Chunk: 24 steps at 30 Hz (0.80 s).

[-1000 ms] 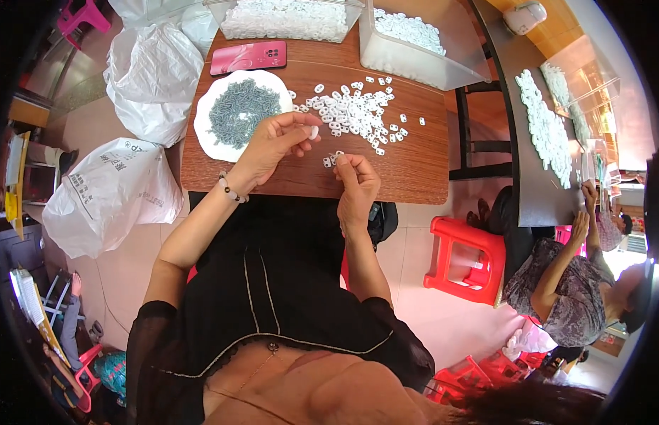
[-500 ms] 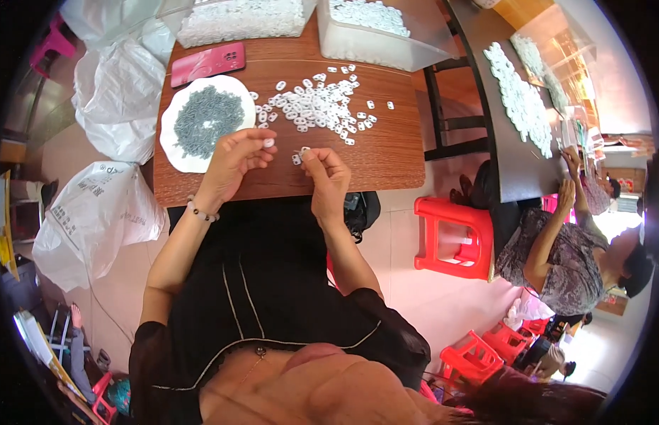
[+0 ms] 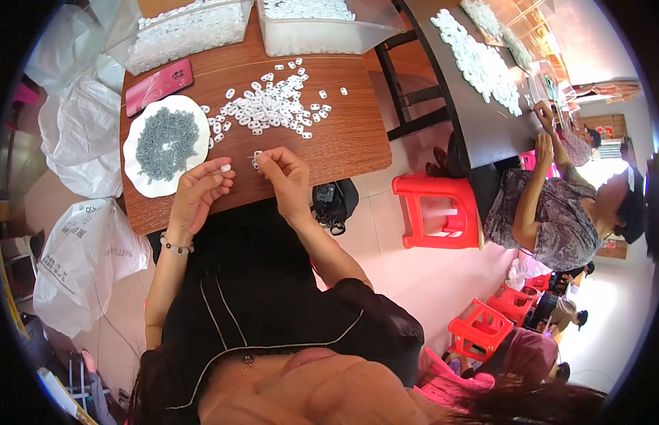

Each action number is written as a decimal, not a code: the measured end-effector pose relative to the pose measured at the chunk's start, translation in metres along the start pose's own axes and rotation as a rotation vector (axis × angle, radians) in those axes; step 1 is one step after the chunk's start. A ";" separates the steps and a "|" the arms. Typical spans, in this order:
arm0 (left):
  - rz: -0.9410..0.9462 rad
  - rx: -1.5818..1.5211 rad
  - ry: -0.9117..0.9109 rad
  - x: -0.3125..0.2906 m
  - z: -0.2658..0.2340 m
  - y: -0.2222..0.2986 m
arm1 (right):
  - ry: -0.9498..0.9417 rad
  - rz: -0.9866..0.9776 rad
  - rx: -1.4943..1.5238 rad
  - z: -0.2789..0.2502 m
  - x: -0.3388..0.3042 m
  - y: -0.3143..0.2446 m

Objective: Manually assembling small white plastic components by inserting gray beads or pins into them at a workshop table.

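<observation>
Between thumb and index finger, my left hand (image 3: 198, 193) pinches a small white plastic piece (image 3: 225, 168) over the table's near edge. My right hand (image 3: 287, 178) is closed too, its thumb and index fingertips on small white two-holed plastic pieces (image 3: 256, 160); the fingers partly cover them. Beyond the hands lies a loose heap of similar white pieces (image 3: 269, 103) with dark holes. To the left, near my left hand, a white scalloped plate (image 3: 136, 177) carries a pile of small grey rod-like parts (image 3: 166, 145).
A pink phone (image 3: 159, 86) lies behind the plate. Two clear bins (image 3: 311, 44) of white pieces stand at the table's (image 3: 350, 138) far side. White sacks (image 3: 88, 262) sit on the left. Right are a red stool (image 3: 439, 212), a dark table (image 3: 478, 134) and a seated co-worker (image 3: 549, 212).
The view has swung, so the table and everything on it sits further left. Both hands keep their pinches, and the left one still holds its white piece.
</observation>
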<state>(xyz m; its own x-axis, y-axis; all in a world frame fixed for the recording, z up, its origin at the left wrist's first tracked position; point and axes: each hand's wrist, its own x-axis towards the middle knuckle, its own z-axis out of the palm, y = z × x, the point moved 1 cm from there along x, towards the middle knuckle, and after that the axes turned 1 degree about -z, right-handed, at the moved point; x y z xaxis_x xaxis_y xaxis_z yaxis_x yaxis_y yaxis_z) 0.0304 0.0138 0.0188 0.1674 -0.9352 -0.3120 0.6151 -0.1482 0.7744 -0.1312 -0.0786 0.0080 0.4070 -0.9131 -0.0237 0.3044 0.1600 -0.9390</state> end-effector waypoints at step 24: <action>-0.025 0.051 0.131 -0.008 -0.005 -0.015 | -0.037 0.025 -0.029 0.009 -0.006 0.004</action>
<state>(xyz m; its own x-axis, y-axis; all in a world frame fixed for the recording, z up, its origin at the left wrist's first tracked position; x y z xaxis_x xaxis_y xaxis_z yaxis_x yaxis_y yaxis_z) 0.0236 0.0249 0.0065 0.2538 -0.8817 -0.3978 0.5812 -0.1898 0.7913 -0.1250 -0.0697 0.0077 0.4459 -0.8944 -0.0355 0.2684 0.1715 -0.9479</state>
